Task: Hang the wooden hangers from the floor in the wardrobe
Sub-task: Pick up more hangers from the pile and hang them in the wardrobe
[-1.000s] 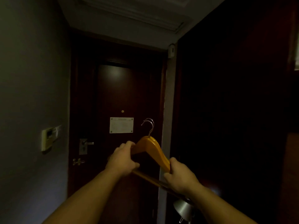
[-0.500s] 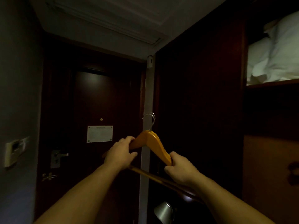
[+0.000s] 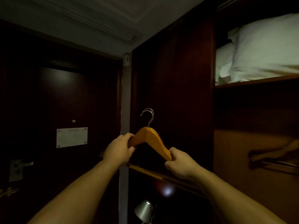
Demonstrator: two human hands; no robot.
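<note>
The left hand is curled tight round the left arm of the wooden hangers. The right hand is curled tight round the right tip. The hangers are up in the air between the two hands, not on any rail.

Two metal hooks stick up above the grip, very close together. It looks like two hangers held as one.

The wardrobe opens to the right of the right hand. White pillows lie on its shelf, high above the grip. A long blurry thing sits inside, off to the right of the right hand and about level with it. It may be the rail, but I cannot tell.

To do this well, I think the hands should carry the hooks to the right. Then they should lift them over the rail and lower them softly. Both hooks should stay lined up, so neither one slips off.
</note>
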